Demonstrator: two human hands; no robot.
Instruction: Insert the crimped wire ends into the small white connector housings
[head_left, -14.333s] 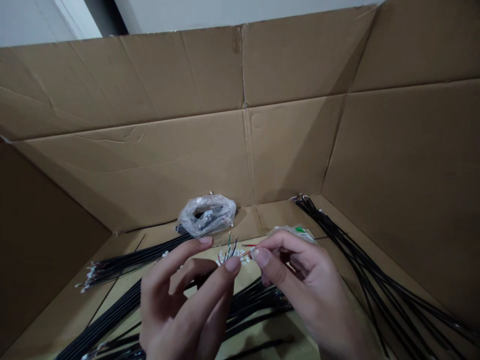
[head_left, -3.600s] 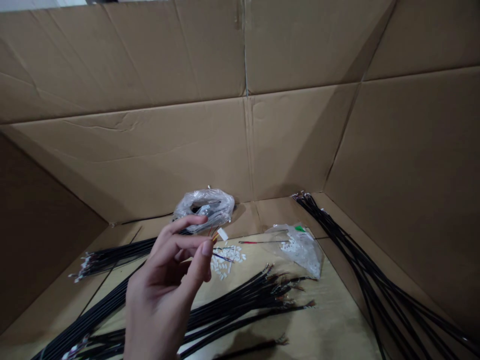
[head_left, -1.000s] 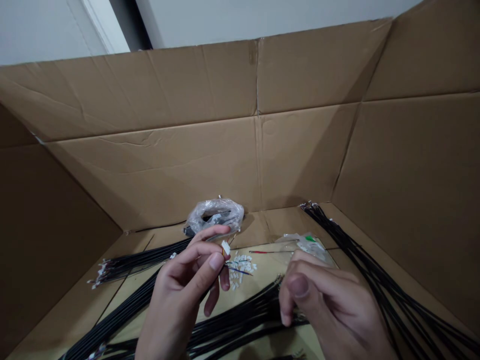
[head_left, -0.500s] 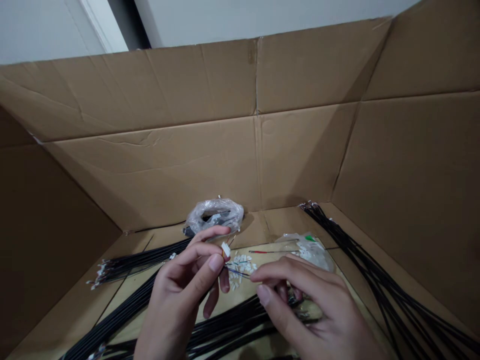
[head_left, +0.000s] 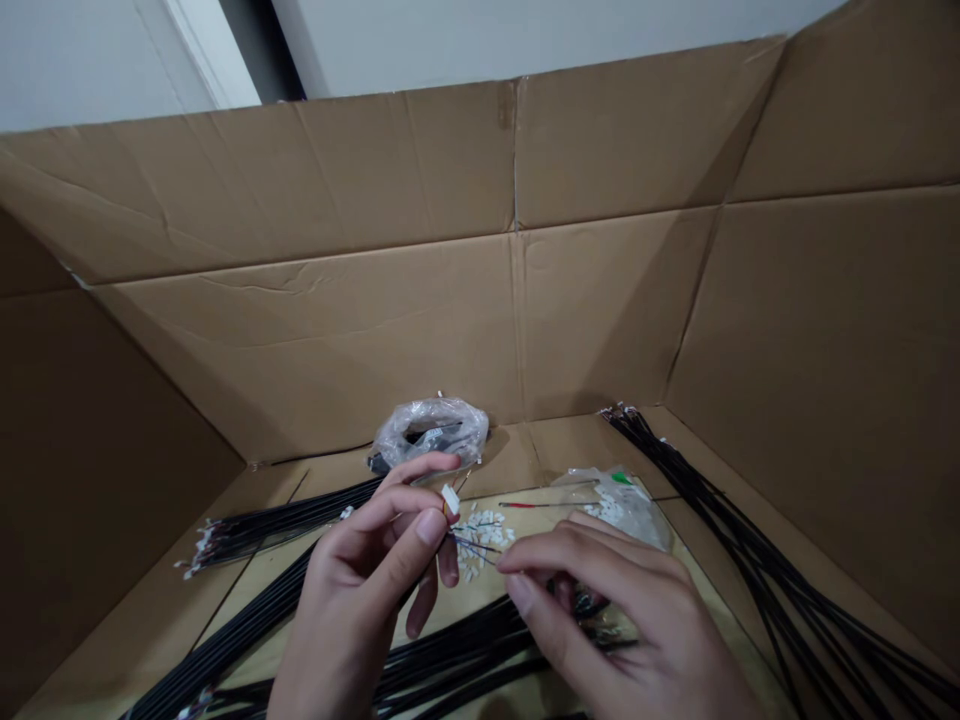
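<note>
Between the thumb and index finger of my left hand [head_left: 375, 570] is a white connector housing [head_left: 451, 499], with an orange-yellow wire beside it. Several thin wires [head_left: 474, 545], some of them bluish and dark, fan out from under those fingers to the right. My right hand [head_left: 607, 600] has its thumb and index finger pinched at the tip of one wire. Below and behind the wires lies a scattered pile of small white connectors [head_left: 480, 522] on the light board. Whatever else sits inside the left palm is hidden.
Black cable bundles lie at the left [head_left: 240, 615], in front [head_left: 450, 655] and along the right [head_left: 720, 530]. A plastic-wrapped coil [head_left: 431, 430] rests by the back cardboard wall [head_left: 375, 330]. A clear bag [head_left: 622, 508] of white connectors and a red-marked thin tool [head_left: 525, 505] lie behind my right hand.
My right thumb and index finger have shifted slightly left and drawn together on the wire tip. My left hand keeps its hold on the connector housing.
</note>
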